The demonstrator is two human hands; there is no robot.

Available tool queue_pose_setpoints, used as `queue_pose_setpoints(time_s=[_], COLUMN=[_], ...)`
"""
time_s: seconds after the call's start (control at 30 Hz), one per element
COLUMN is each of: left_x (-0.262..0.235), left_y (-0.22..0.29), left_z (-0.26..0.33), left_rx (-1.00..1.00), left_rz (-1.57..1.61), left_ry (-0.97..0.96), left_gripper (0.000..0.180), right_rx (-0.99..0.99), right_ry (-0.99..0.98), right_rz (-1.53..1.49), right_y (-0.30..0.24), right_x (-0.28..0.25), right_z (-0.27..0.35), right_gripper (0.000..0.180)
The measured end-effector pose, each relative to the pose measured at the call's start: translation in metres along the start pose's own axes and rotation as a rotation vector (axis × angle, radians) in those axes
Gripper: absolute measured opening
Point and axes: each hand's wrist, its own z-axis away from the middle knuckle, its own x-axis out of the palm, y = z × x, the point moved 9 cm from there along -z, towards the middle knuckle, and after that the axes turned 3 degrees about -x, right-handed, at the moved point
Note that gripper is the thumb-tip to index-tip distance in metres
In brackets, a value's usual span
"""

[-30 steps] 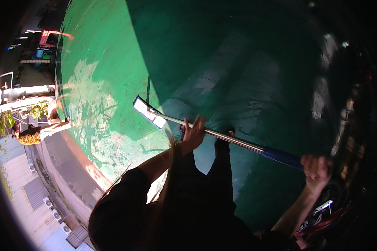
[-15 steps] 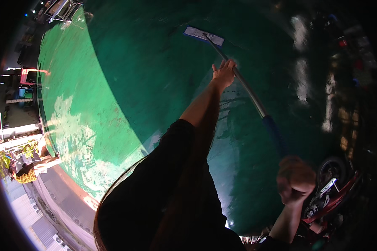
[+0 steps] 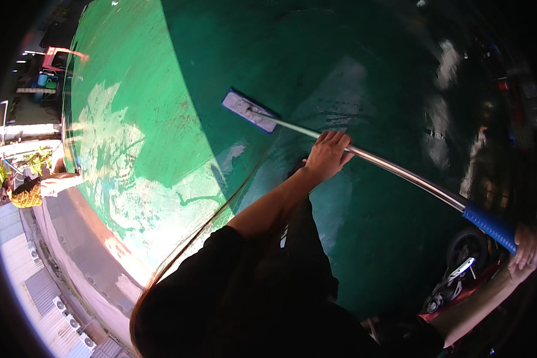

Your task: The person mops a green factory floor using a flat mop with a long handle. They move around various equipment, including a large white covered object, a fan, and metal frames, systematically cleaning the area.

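Observation:
A flat mop [image 3: 409,175] slants across the view, its rectangular blue-edged head with a pale grey top lying on the green floor. My left hand [image 3: 330,154] is wrapped round the metal pole, a short way up from the head. At the far right, my right hand [image 3: 526,250] grips the end of the pole's ribbed blue sleeve. Both arms are stretched apart along the pole. Wet, shiny patches show on the floor [image 3: 143,77] around the mop head.
A red motorcycle [image 3: 453,283] stands at the lower right, close to my right forearm. At the left edge are a red chair [image 3: 58,58] and another person in a yellow patterned top [image 3: 27,197]. Sunlight covers the floor's left part, shade the rest.
The mop head has come nearer and to the left. My right hand has swung outward to the right, so the pole lies flatter. My left hand has come down and nearer.

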Motion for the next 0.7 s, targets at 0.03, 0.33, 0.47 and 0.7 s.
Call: queue_pose_setpoints(time_s=[0.03,0.33,0.47,0.7], left_x=[-0.006,-0.075,-0.046,0.154], left_y=[-0.007,-0.235,-0.216,0.03], left_z=[0.041,0.469,0.467,0.212], left_rx=[-0.062,-0.885,-0.726,-0.325], left_rz=[-0.057,-0.633,-0.798,-0.361], left_ry=[-0.026,-0.654,-0.692,-0.448], left_gripper=[0.023,0.028,0.034,0.047], right_rx=[0.059,0.684,0.678,0.264], right_ry=[-0.183,-0.644,-0.688,-0.367], right_rz=[-0.082,-0.323,-0.244,-0.07], right_y=[0.03,0.298,0.307,0.125], right_x=[0.036,0.258,0.221,-0.053], right_z=[0.023,0.29,0.282,0.081], right_gripper=[0.025,0.051,0.05,0.046])
